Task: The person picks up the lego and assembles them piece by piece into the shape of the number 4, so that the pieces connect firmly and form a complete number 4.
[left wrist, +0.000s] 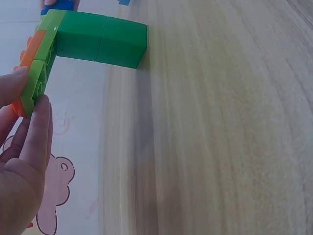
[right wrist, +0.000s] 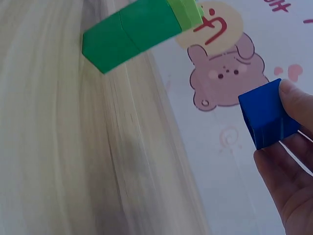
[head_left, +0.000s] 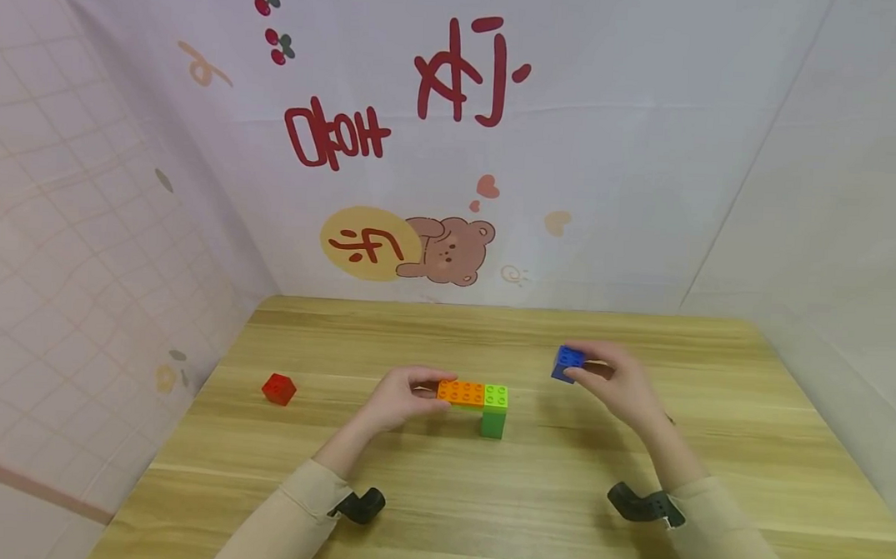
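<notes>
The left hand (head_left: 401, 401) pinched the outer end of an orange eight-stud plate (head_left: 461, 393) and the lime-green layer (left wrist: 35, 78) beneath, jutting from atop two stacked green bricks (head_left: 492, 424) on the wooden table (head_left: 423, 503). The right hand (head_left: 618, 380) pinched a blue brick (head_left: 563, 364) in the air; a red brick (head_left: 279, 390) lay far left

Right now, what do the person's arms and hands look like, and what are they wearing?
The left hand and right hand have no gloves on. The arms wear plain cream sleeves, and a black, bent, tube-like piece sticks out near each cuff. No cables show.
</notes>
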A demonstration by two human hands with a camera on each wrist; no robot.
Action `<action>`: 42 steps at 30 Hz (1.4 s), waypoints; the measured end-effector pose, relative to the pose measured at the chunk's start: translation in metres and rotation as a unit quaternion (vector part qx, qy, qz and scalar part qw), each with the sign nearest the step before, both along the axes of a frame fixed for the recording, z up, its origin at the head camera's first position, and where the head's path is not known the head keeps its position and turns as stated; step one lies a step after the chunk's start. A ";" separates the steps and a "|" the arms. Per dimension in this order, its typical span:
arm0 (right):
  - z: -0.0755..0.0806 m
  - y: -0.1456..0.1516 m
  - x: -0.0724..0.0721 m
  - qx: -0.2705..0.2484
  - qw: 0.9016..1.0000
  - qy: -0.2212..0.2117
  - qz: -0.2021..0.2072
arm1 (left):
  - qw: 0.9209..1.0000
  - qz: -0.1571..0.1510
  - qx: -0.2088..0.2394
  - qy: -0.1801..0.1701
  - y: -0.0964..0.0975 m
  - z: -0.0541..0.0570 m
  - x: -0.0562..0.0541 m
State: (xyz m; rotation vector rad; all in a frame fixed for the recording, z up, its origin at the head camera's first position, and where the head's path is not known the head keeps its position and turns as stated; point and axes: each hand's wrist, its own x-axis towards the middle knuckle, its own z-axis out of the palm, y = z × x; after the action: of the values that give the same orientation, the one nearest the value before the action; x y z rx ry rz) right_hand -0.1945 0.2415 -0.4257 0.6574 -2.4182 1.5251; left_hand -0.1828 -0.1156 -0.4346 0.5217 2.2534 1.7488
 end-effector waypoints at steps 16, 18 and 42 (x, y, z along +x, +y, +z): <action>0.012 -0.043 0.011 0.009 0.998 0.026 0.054 | 1.000 -0.002 0.001 0.007 0.002 -0.002 -0.002; 0.012 -0.050 0.012 0.010 0.997 0.036 0.064 | 1.000 -0.001 0.001 0.008 0.002 -0.002 -0.002; 0.043 -0.092 0.038 0.050 0.994 0.029 0.089 | 1.000 -0.006 0.009 0.000 0.004 -0.001 -0.002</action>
State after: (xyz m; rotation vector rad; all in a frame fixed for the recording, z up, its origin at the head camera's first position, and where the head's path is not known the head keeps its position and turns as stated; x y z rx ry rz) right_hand -0.1564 0.1496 -0.3827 0.9470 -2.4630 1.4324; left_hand -0.1845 -0.1121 -0.4360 0.5378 2.2330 1.7649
